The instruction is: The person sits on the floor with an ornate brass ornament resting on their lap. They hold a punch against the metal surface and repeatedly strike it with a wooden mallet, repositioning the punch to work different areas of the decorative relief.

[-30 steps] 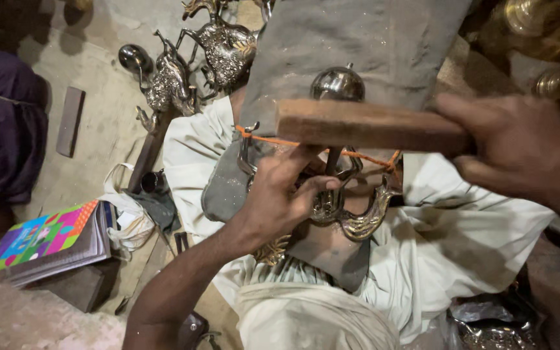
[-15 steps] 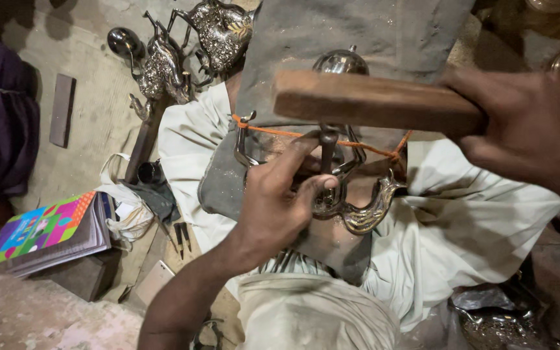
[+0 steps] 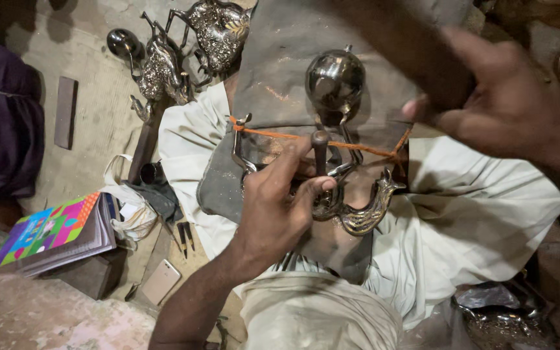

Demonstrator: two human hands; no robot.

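Floor-seated lap [image 3: 487, 214] bears metal ornament [image 3: 358, 207], hands gripping.

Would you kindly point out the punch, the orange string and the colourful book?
punch [image 3: 319, 152], head view, on its upright shaft.
orange string [image 3: 358, 146], head view, on its taut middle stretch.
colourful book [image 3: 40, 230], head view, on its cover.

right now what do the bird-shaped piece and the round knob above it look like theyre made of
Bird-shaped piece: looks like cast metal, brassy-silver, with embossed texture and dull glints. Round knob: polished metal, probably plated, its mirror-like surface showing dark reflections. The left hand steadies the piece.
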